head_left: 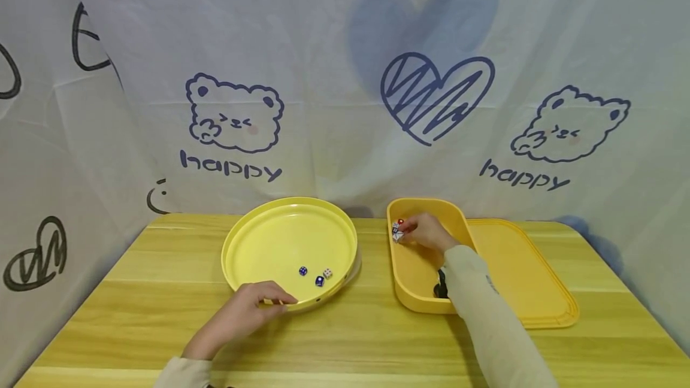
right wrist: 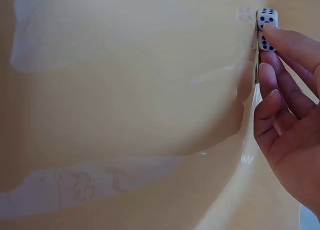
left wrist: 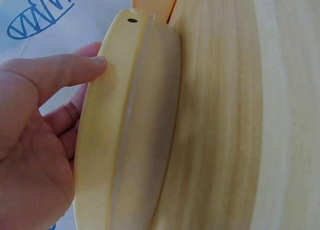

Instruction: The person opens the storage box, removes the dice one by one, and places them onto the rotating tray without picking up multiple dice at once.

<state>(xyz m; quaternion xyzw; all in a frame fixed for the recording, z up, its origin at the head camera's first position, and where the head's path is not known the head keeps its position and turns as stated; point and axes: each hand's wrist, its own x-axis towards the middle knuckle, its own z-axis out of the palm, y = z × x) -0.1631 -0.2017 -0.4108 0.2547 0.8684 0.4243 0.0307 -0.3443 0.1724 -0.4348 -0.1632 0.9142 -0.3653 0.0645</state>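
Note:
In the head view my left hand point(head_left: 257, 304) holds the near rim of a round yellow tray point(head_left: 242, 280). The left wrist view shows the thumb pressing the outer wall of the tray point(left wrist: 107, 120), with fingers behind the rim. Two blue dice point(head_left: 320, 281) and a white die point(head_left: 327, 273) lie inside, toward the near right. My right hand point(head_left: 428, 231) reaches into an orange-yellow box point(head_left: 408, 298), at its left wall. There its thumb and fingers pinch a white die with blue dots point(right wrist: 267, 19), beside another white die point(right wrist: 267, 42). A red die point(head_left: 401, 221) is close by.
Dark objects point(head_left: 441, 283) lie at the box's near end, partly hidden by the right sleeve point(head_left: 474, 274). A flat orange-yellow lid point(head_left: 517, 274) lies right of the box on the wooden table point(head_left: 366, 346). A printed white cloth point(head_left: 323, 88) hangs behind.

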